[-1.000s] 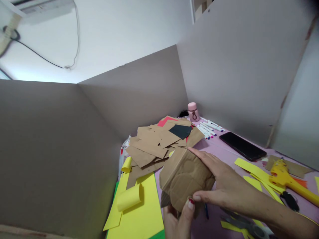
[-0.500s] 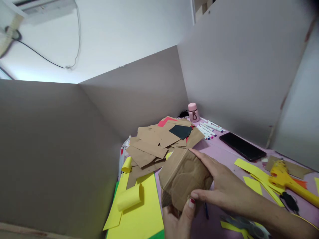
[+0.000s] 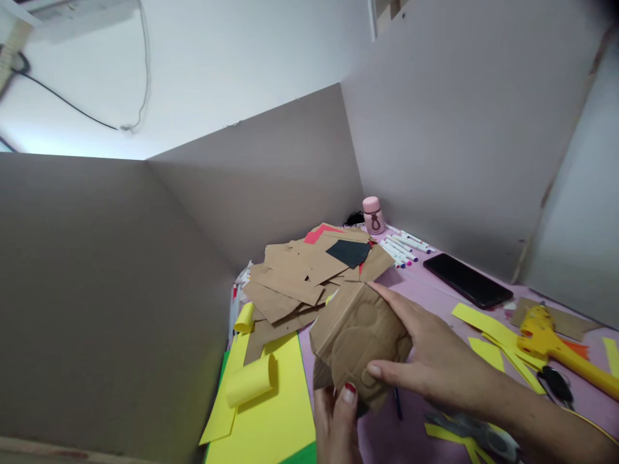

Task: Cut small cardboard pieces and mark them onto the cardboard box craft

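Note:
A small brown cardboard box (image 3: 358, 338) with rounded cardboard pieces on its face is held tilted above the pink table. My left hand (image 3: 337, 419) grips its lower left edge, thumb on the front and fingers partly hidden behind. My right hand (image 3: 416, 348) spans the right side, with the thumb pressed on the front near a small round piece and the index finger along the top edge. Behind the box lies a heap of cut cardboard (image 3: 290, 277). Left of it, yellow paper (image 3: 275, 419) bears a rolled yellow tube (image 3: 250, 380).
At the right lie a yellow glue gun (image 3: 546, 338), yellow paper strips (image 3: 476, 316) and a black phone (image 3: 468, 281). Grey scissors (image 3: 476, 433) rest near my right forearm. White markers (image 3: 399, 248) and a pink bottle (image 3: 373, 216) are at the back. Grey panels (image 3: 271, 174) enclose the table.
My left thumb has slid left along the box's front, away from my right thumb. More of the lower front now shows. The view has shifted slightly.

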`<state>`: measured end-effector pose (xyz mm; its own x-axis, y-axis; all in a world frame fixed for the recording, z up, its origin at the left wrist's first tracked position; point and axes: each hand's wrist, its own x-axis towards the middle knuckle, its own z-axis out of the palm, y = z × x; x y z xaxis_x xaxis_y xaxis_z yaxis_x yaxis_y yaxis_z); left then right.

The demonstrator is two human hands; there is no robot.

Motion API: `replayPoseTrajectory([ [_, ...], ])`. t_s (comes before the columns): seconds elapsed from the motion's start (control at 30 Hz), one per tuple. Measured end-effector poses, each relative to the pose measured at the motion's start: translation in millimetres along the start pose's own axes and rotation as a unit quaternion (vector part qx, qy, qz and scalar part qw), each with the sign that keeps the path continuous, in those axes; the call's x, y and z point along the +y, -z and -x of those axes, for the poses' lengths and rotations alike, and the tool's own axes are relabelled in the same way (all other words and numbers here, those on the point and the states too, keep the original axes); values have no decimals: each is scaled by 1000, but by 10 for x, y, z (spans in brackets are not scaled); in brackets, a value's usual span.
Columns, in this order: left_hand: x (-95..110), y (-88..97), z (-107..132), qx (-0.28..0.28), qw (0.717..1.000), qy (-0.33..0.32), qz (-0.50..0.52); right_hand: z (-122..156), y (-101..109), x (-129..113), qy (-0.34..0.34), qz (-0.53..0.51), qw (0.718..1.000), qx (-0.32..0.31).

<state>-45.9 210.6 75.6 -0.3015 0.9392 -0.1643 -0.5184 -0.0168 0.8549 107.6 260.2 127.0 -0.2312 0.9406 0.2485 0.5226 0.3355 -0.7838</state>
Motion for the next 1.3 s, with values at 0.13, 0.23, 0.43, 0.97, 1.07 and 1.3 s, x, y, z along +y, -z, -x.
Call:
replayPoseTrajectory([
  [0.13, -5, 17, 15, -1, 1000, -11, -19, -9, -8, 11, 11, 9, 1000, 4],
  [0.23, -36, 34, -1, 12, 998, -32, -60, -2, -11, 13, 6, 17, 1000, 7],
  [0.43, -77, 2, -16, 19, 991, -75, -109, 26, 3, 16, 13, 14, 1000, 3],
  [0.97, -70, -98, 50, 79, 981, -87, -154, 47, -25, 92, 25, 11, 1000, 1],
  [1.07, -58, -107, 61, 77, 984, -78, -143, 47, -26, 83, 27, 13, 1000, 4],
  [1.3, -13, -141, 68, 87, 982, -87, -141, 75, -24, 59, 18, 7, 1000, 2],
])
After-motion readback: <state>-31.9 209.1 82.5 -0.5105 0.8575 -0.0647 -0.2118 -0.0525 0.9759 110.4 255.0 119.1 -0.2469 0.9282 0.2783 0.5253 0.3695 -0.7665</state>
